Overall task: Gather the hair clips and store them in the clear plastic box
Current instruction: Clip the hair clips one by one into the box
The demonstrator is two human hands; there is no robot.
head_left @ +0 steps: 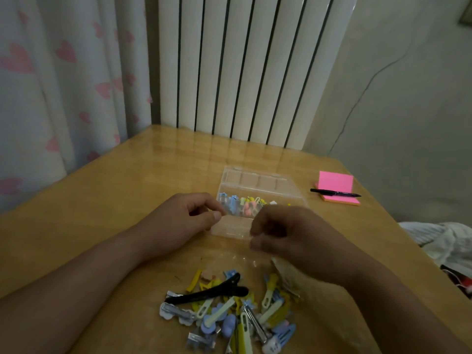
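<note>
The clear plastic box [258, 181] lies open at the table's middle, with several pastel hair clips [241, 204] along one row inside. A loose heap of hair clips [237, 315] sits nearer to me; a long black clip [209, 292] lies on top of it. My left hand [186, 221] has curled fingers, and its thumb and forefinger pinch the box's left wall. My right hand [286, 236] hovers over the box's front right corner with its fingers curled. Whether it holds anything is hidden.
A pink sticky-note pad [337, 185] with a black pen [334, 192] across it lies at the table's right. A white radiator [242, 67] stands behind the table, a heart-print curtain [63, 85] hangs at the left, and bedding [444, 241] lies past the right edge.
</note>
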